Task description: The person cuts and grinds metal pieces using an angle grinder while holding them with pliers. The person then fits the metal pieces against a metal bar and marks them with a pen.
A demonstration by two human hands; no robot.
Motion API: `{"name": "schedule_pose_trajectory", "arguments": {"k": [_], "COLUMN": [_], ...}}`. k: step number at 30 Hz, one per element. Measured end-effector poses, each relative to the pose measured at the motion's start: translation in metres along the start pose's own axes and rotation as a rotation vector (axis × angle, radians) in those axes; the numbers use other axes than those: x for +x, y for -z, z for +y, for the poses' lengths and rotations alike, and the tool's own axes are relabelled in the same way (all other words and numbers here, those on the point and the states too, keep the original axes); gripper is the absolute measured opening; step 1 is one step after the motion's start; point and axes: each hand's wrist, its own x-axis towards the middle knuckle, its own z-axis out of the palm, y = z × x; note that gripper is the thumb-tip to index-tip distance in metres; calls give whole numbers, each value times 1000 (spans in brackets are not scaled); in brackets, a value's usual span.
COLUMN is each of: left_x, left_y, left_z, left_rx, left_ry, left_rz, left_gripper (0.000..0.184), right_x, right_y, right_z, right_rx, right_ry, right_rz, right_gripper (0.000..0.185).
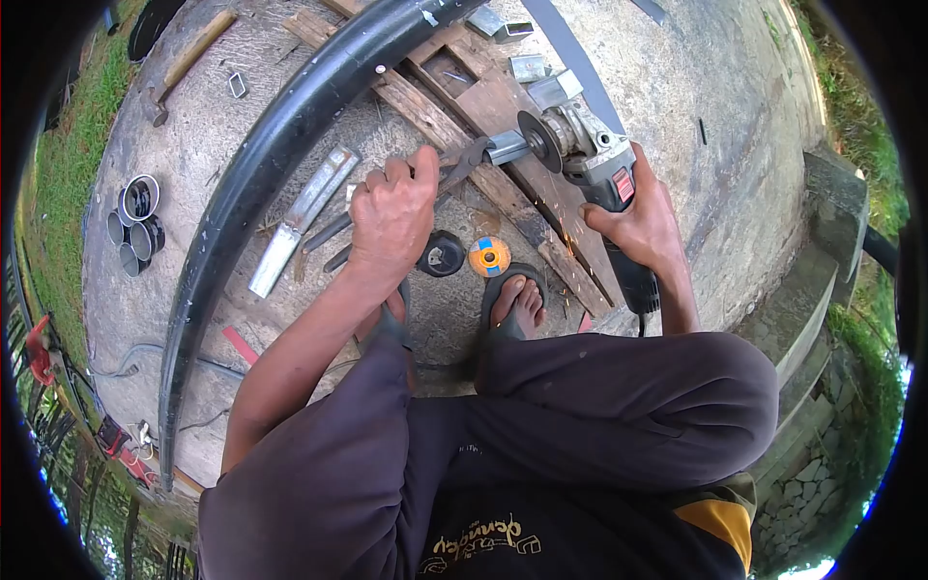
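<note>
My left hand is closed around dark long-handled pliers. Their jaws hold a short piece of galvanized square tube on the wooden boards. In my right hand is a grey angle grinder, gripped round its body. The grinder's dark disc is at the right end of the tube piece, and orange sparks fly down toward my feet. By my sandalled foot lie an orange disc with blue marks and a black round cap-like thing.
A long curved black pipe arches across the left side. Beyond it are a hammer and several short pipe rings. Cut tube pieces lie at the far end of the boards; a longer tube rests left of my hand.
</note>
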Motion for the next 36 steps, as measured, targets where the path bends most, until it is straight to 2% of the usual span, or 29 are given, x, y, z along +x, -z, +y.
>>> {"name": "schedule_pose_trajectory", "arguments": {"k": [4,7,13,16,19,28,36], "left_x": [-2,-6,-13,-16,-15,-15,-11], "left_y": [0,1,19,14,21,20,17], "left_z": [5,7,10,9,8,-2,-4], "left_rx": [7,-122,-599,-812,-892,-999,-901], "left_ry": [25,77,252,269,331,350,300], "left_rz": [-53,-105,-428,-478,-569,-660,-620], "left_gripper": [30,34,46,52,57,65,57], "right_x": [-4,-8,-15,-15,-15,-15,-15], "right_y": [-4,-10,-8,-8,-6,-7,-3], "right_z": [3,8,10,13,10,11,14], "right_rx": [10,69,195,176,168,131,94], "right_ry": [-27,-31,-56,-32,-68,-59,-59], "right_rz": [5,22,31,54,33,19,3], "right_gripper": [95,95,89,86,89,95,96]}}
